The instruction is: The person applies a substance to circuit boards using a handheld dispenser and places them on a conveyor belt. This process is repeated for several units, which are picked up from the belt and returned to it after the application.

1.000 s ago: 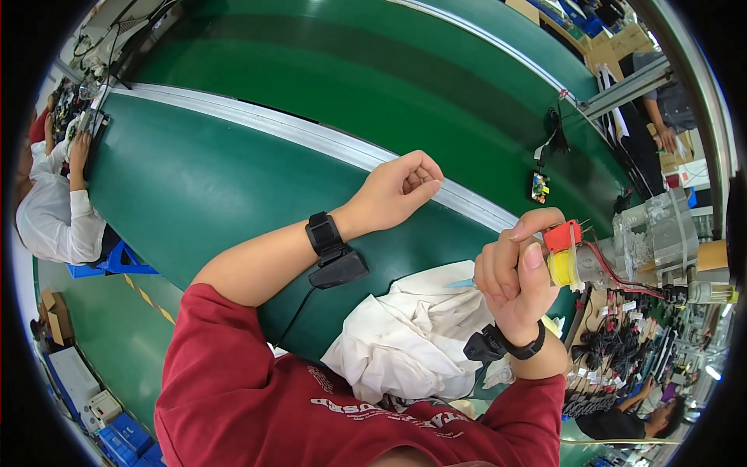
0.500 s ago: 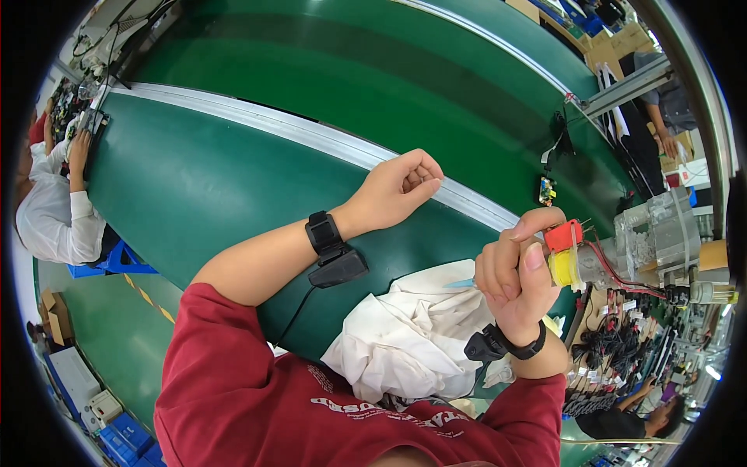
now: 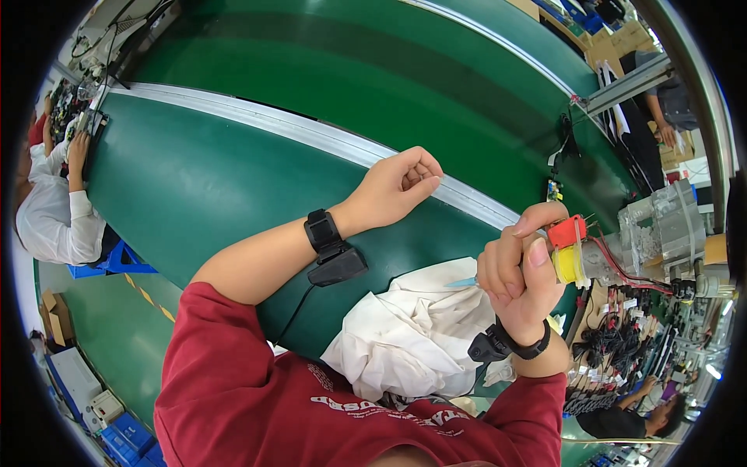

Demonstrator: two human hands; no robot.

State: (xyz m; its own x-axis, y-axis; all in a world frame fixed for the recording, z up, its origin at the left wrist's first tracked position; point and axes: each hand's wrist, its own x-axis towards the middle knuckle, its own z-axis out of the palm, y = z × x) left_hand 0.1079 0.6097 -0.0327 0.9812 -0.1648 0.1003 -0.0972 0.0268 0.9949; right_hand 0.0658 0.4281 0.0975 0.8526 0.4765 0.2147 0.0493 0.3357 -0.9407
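My left hand [image 3: 401, 184] rests over the metal rail [image 3: 459, 198], fingers curled loosely toward the thumb, with nothing visible in it. Raised at the right, my right hand [image 3: 513, 268] is closed around a slim tool; only its light-blue pointed tip [image 3: 462, 282] sticks out of the fist, so its kind is hidden. That hand's bent index finger lies against a red block [image 3: 566, 232] with thin metal pins. Just below the block is a yellow ring-shaped piece [image 3: 569, 265], beside the thumb. Red and black wires [image 3: 622, 274] run right from there.
A crumpled white cloth [image 3: 416, 331] lies on the green bench [image 3: 179, 179] before me. A clear plastic bottle-like container [image 3: 661, 226] stands close to my right hand. Beyond the rail, a small circuit board [image 3: 553, 189] sits on the green belt [image 3: 311, 70]. Co-workers sit at left and right.
My right hand has shifted slightly to the right, along with the red block and yellow piece. The circuit board and its cable have moved a little right. My left hand has barely moved.
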